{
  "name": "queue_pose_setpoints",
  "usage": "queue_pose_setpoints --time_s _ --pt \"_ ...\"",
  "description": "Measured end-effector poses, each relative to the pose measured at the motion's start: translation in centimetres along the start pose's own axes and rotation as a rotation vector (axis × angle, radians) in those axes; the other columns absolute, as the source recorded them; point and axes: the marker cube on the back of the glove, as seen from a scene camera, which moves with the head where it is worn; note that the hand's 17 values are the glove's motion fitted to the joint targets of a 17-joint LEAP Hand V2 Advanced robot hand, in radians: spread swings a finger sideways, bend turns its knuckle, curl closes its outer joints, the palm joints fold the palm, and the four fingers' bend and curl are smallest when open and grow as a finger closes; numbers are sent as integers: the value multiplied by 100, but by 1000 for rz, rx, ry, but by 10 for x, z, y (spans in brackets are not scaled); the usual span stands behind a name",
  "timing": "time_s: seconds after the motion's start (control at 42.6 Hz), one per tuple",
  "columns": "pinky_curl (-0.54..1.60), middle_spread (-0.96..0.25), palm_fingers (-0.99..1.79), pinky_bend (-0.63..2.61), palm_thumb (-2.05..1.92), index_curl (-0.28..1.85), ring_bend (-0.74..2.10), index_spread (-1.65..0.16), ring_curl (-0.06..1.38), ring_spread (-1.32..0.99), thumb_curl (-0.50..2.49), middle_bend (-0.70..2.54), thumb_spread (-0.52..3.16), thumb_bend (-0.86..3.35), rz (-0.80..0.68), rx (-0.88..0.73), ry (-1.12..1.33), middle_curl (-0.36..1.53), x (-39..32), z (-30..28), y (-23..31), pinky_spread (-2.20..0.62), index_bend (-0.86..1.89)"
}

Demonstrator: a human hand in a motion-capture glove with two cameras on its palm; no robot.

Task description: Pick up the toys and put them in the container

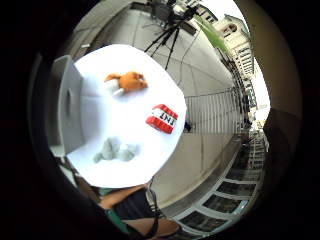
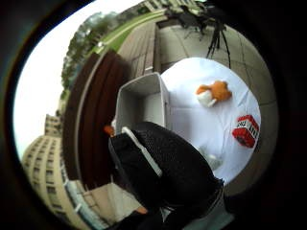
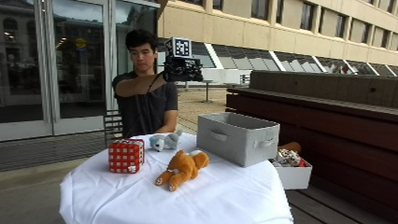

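My gloved right hand (image 3: 184, 70) is raised high above the table's far side, well clear of everything, and holds nothing; its fingers (image 2: 163, 172) hang loosely curled. On the white tablecloth (image 3: 230, 196) lie three toys. An orange plush animal (image 3: 182, 169) (image 1: 127, 81) (image 2: 214, 92) lies near the front. A red-and-white TNT block (image 3: 126, 155) (image 1: 162, 118) (image 2: 246, 130) stands at the left. A small grey plush (image 3: 165, 140) (image 1: 115, 150) sits at the back, close to the person. The grey fabric container (image 3: 238, 137) (image 1: 70, 107) (image 2: 141, 103) stands open and looks empty at the table's right side.
A white box (image 3: 294, 175) with other toys in it sits on the wooden bench (image 3: 323, 116) just right of the table. The round table's edge drops off on all sides. A tripod (image 1: 167, 35) stands on the pavement beyond it.
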Motion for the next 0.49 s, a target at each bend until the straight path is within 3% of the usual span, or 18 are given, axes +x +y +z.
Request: queue_pose_setpoints --time_s 0.211,0.493 --pt "20 -8 3 58 -15 11 19 -19 5 -22 1 19 80 -10 30 -18 -14 10 9 5 1 -10 17" --pt "26 -9 -6 67 -15 18 20 -24 12 -27 3 15 100 -10 19 -27 -4 16 21 11 15 -13 15"
